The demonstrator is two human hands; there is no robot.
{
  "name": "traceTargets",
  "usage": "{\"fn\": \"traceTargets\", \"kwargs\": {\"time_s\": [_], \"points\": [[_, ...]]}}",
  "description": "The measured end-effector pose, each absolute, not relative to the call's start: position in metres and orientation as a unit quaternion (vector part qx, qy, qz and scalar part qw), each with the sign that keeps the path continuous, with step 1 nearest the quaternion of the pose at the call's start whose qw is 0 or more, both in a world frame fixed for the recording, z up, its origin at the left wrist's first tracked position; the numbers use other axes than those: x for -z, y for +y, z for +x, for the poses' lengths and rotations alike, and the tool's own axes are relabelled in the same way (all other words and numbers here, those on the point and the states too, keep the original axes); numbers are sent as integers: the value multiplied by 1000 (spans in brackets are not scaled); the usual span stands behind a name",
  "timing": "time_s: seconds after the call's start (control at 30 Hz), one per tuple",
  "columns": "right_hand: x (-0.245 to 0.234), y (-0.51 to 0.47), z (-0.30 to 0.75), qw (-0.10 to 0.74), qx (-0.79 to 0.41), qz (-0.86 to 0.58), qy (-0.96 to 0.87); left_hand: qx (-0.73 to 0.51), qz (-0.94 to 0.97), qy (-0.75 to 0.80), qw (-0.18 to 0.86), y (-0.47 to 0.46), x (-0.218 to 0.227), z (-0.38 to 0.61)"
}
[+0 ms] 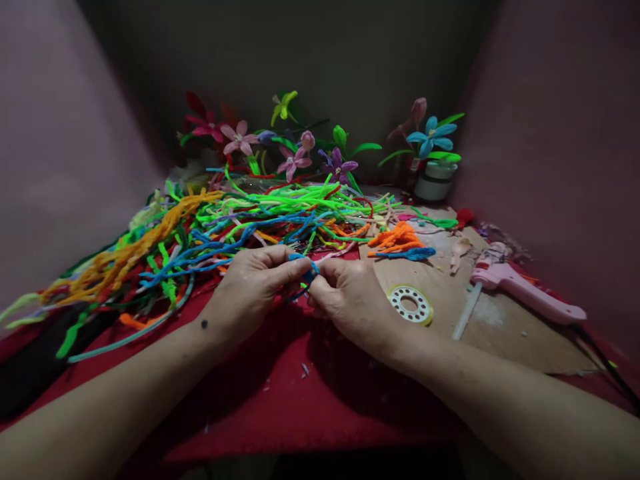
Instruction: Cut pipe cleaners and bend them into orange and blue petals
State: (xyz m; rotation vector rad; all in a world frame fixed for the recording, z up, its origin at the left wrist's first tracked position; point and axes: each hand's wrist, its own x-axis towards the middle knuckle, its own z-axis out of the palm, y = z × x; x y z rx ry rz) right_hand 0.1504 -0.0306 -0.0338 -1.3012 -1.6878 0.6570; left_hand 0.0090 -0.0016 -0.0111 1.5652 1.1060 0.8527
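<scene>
A blue pipe cleaner [313, 272] is pinched between my two hands, bent into a small loop over the red cloth. My left hand [250, 283] grips it with thumb and forefinger, and a bit of blue shows above the thumb. From the other side my right hand [350, 293] closes its fingertips on the same piece. Both hands nearly touch. Just behind them lies a big heap of loose pipe cleaners [280, 207] in green, blue, orange and red. Shaped orange pieces [397, 237] and a blue piece [407, 254] rest to the right.
A pink glue gun [530, 290] with its glue stick lies on a cardboard sheet [530, 347], its cord running right. Beside my right hand is a white spool [410, 304]. Pipe-cleaner flowers [295, 162] stand along the back, near a small jar [436, 181]. Walls close in both sides.
</scene>
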Motion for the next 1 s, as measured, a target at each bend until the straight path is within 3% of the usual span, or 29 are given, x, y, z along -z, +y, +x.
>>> {"fn": "traceTargets", "kwargs": {"time_s": [0.23, 0.6, 1.0], "points": [[27, -33, 151, 377, -238, -554, -703, -364, 636, 449, 511, 1, 14, 10], [40, -26, 149, 505, -334, -496, -622, -375, 647, 473, 466, 6, 4, 2], [38, -27, 151, 461, -328, -527, -635, -372, 672, 443, 463, -2, 9, 12]]}}
